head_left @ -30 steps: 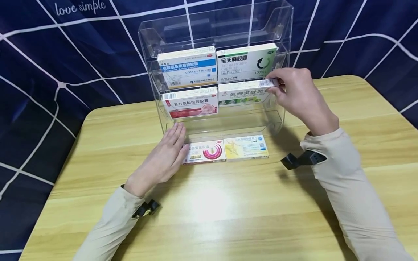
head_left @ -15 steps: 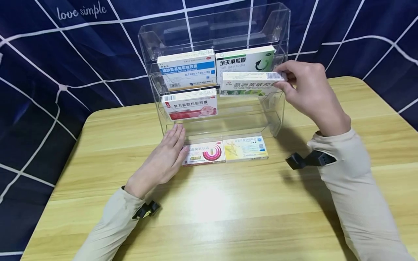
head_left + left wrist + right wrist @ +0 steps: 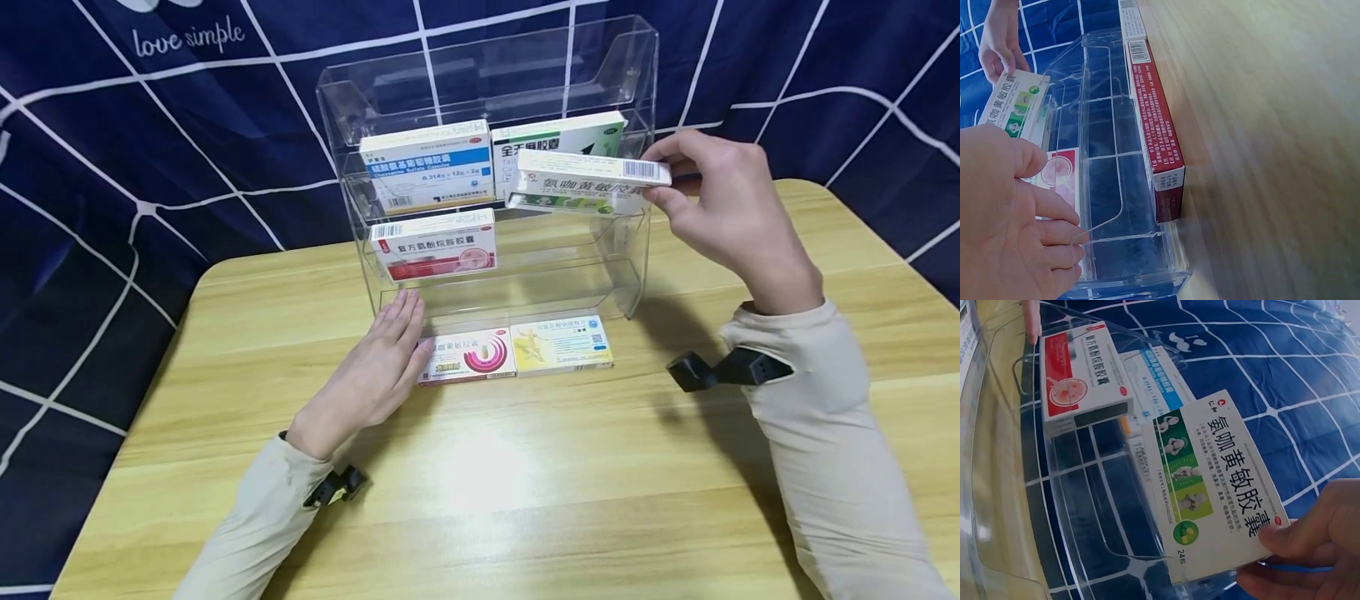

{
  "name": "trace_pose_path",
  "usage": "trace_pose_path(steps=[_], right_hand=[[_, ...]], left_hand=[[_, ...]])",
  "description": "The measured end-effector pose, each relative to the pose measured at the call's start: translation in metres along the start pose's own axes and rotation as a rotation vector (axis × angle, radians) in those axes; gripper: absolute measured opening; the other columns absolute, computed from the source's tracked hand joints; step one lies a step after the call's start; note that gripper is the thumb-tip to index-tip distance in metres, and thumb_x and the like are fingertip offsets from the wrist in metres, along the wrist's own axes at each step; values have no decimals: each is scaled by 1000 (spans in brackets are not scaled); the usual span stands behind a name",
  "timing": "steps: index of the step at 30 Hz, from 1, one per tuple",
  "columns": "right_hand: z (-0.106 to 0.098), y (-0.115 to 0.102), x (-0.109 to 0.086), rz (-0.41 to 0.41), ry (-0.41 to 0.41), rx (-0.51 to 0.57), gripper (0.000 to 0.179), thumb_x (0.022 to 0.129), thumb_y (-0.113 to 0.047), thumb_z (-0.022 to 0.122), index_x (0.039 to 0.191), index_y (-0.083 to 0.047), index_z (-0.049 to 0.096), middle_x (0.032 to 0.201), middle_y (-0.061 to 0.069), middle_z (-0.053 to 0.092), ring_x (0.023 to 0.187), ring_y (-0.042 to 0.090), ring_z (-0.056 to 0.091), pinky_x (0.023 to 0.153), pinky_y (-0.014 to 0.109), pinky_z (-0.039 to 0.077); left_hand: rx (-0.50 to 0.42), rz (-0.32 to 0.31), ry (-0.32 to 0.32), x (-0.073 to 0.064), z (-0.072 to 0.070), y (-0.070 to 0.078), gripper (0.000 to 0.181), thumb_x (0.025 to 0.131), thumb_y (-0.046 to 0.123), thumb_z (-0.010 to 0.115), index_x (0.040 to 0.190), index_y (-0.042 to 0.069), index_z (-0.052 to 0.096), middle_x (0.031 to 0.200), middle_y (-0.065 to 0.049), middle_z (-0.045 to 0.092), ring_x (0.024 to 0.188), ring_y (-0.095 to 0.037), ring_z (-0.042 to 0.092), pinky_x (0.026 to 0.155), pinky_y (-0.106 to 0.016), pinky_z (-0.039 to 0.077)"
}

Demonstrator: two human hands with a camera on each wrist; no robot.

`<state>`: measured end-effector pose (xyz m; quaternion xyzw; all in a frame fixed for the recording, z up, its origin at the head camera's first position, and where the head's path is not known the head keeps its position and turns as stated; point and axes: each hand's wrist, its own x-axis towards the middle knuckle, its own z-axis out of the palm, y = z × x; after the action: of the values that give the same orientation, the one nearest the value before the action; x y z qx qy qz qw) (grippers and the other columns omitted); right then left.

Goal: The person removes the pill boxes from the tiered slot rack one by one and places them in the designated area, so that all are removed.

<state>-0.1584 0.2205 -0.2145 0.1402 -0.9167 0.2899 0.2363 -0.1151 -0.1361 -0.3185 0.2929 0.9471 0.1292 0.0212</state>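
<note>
In the head view my right hand (image 3: 731,204) pinches the right end of a white and green medicine box (image 3: 588,183), tilted before the clear rack's (image 3: 647,108) upper right. Its thumb lies on the box's front in the right wrist view. Partly behind it stands a green-and-white medicine box (image 3: 555,133), with a blue-and-white medicine box (image 3: 427,171) to its left. A red-and-white medicine box (image 3: 435,246) sits one tier lower. My left hand (image 3: 367,375) lies with straight fingers at the rack's lower left front, beside a pink-and-white medicine box (image 3: 480,354), partly covering its left end.
A yellow-and-white medicine box (image 3: 566,343) lies flat to the right of the pink one, before the rack's base. The wooden table (image 3: 465,517) spreads in front. A dark blue cloth with white lines (image 3: 247,108) hangs behind.
My right hand has lifted the white and green box out of the middle tier, up and toward the right, and tilted it. My left hand stays put. The head view has shifted slightly.
</note>
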Motion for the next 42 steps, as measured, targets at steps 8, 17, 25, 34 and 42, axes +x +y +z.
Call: trace_pose_path(steps=[8, 17, 25, 34, 42], right_hand=[[-8, 4, -1, 75, 53, 166, 22, 81, 5, 72, 103, 3, 69, 93, -7, 66, 77, -7, 58, 71, 3, 47], [-15, 8, -7, 159, 30, 278, 21, 81, -1, 76, 100, -1, 69, 82, -17, 64, 74, -2, 61, 68, 4, 48], [-22, 21, -22, 303, -13, 562, 20, 82, -4, 75, 101, -5, 70, 89, -7, 71, 80, 3, 67, 68, 9, 50], [-12, 39, -42, 375, -130, 634, 17, 87, -6, 71, 104, -11, 71, 86, -7, 73, 77, 4, 68, 71, 13, 52], [-1, 54, -60, 442, -228, 548, 16, 92, -13, 67, 105, -21, 70, 90, -13, 72, 79, 5, 69, 73, 15, 53]], left_hand=[[2, 2, -9, 0, -1, 1, 59, 106, 32, 26, 149, -9, 20, 157, -23, 13, 147, -31, 4, 120, -43, 6], [-9, -10, -9, -2, 1, 0, 59, 106, 31, 27, 149, -9, 21, 158, -22, 11, 147, -30, 3, 120, -43, 6], [-5, -10, -6, -2, -1, 1, 58, 106, 31, 28, 148, -9, 21, 158, -23, 11, 147, -32, 5, 120, -44, 7], [-8, -9, -8, 1, -1, 2, 58, 106, 30, 28, 149, -9, 20, 158, -23, 10, 147, -30, 3, 120, -43, 6], [7, 3, 13, 2, 0, 2, 58, 106, 30, 28, 148, -10, 22, 157, -25, 13, 147, -33, 6, 120, -44, 7]])
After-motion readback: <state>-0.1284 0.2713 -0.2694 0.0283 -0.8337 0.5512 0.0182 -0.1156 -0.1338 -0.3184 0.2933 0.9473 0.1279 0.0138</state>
